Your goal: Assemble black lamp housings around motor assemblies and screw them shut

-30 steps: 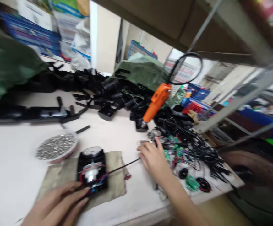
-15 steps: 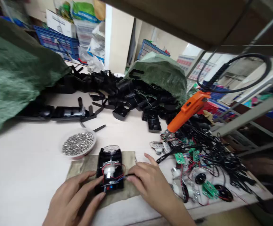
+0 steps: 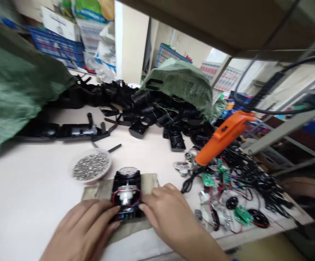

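Note:
A small black housing [image 3: 126,194] with a silver motor and red and blue wires lies on a beige cloth [image 3: 100,194] near the front edge of the table. My left hand [image 3: 83,230] rests on the cloth with its fingertips pressed against the housing's left front corner. From the right, my right hand [image 3: 168,214] comes in with fingers curled, their tips at the housing's right side by the wires. Whether those fingers pinch a wire is hidden.
A shallow dish of small metal screws [image 3: 91,167] stands behind the cloth. An orange electric screwdriver [image 3: 222,136] hangs over a tangle of black wires and green circuit boards [image 3: 228,181] at right. Black plastic parts [image 3: 135,108] and green sacks [image 3: 16,83] fill the back.
My right hand came from the wire pile at right across to the housing. My left hand stayed on the housing. The view swung, and the orange screwdriver now hangs farther right.

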`<move>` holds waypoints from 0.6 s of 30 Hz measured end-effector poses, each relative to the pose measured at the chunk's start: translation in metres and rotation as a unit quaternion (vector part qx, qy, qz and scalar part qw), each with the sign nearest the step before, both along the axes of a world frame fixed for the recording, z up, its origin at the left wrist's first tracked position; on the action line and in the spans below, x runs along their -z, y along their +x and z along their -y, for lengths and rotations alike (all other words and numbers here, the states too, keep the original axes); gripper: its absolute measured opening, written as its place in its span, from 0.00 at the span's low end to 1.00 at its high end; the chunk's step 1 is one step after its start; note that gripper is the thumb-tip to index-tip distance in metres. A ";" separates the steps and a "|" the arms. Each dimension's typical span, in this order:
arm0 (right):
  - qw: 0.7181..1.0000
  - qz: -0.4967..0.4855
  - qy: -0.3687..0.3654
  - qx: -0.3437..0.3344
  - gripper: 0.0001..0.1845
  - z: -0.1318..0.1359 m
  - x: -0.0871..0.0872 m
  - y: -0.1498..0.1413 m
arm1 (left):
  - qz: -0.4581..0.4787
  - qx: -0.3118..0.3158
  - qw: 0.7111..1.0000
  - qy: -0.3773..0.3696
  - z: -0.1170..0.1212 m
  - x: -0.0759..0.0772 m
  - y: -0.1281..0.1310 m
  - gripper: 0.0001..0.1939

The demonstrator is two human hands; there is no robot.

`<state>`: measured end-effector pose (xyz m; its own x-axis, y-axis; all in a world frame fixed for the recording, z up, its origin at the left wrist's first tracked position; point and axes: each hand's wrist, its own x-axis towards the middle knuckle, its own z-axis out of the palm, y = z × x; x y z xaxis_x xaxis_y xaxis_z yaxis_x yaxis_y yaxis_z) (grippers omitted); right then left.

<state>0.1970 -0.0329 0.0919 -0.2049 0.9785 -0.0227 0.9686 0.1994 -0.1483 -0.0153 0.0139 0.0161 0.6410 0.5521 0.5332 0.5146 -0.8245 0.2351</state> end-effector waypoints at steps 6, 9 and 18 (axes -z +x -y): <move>0.990 -0.103 0.097 0.003 0.16 0.022 0.022 0.026 | -0.026 0.012 1.000 0.007 0.005 -0.013 0.005 0.15; 0.985 -0.105 0.139 -0.005 0.11 0.027 0.021 0.028 | -0.005 0.019 1.000 -0.003 0.004 -0.011 0.010 0.13; 0.987 0.051 -0.015 0.149 0.12 -0.014 -0.002 -0.020 | 0.075 0.000 0.996 0.051 0.005 -0.005 0.046 0.22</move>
